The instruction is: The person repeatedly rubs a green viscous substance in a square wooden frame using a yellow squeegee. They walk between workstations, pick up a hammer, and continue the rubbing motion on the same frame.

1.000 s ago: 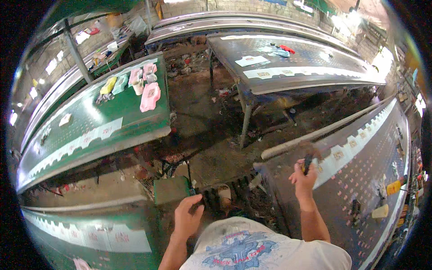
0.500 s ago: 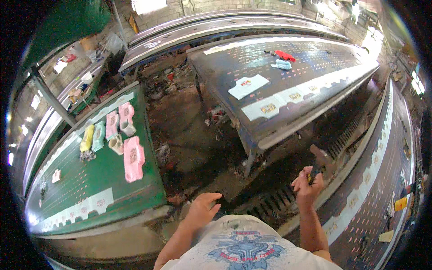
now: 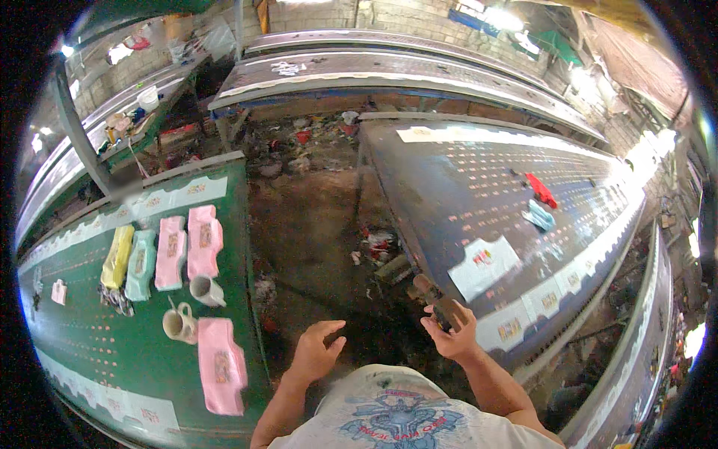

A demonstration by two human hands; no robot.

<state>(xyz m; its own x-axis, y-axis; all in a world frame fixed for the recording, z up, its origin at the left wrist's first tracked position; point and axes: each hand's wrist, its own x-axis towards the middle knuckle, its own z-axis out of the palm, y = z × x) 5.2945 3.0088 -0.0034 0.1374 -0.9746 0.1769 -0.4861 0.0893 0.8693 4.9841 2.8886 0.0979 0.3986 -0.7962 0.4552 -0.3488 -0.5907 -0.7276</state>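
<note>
In the head view, the right hand [image 3: 453,337] is wrapped around a brown hand tool [image 3: 448,310] near the dark table [image 3: 404,176]; the left hand [image 3: 315,352], thumb and fingers apart, is empty. Carrying seems underway, calling for a steady hold.

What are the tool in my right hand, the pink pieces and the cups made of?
Tool: dull brown, perhaps wood or metal; too blurred to settle. Pink pieces: probably matte cloth, from their soft, uneven edges. Cups: plastic or ceramic, from their smooth, pale, opaque walls.
</note>
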